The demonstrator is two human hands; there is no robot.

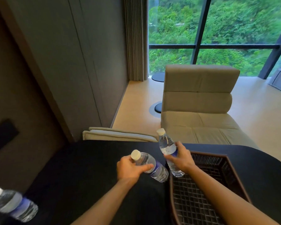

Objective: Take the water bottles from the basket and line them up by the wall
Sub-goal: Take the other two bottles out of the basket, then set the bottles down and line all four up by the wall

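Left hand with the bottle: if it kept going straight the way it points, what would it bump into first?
Probably the wall. The left hand points up-left over bare black table; nothing shows in that line, though depth is unclear.

The widest open stretch of the desk is the dark surface between the wall on the left and the woven basket on the right; nothing lies on its middle or far part. One bottle stands near the wall at the lower left, blurred, blocking that near corner. The basket's raised rim shuts off the right side of the desk, with only a narrow bare strip beyond it. Both hands are full: the left hand holds a tilted bottle just left of the basket, and the right hand holds another bottle over the basket's far corner, the two bottles close together.
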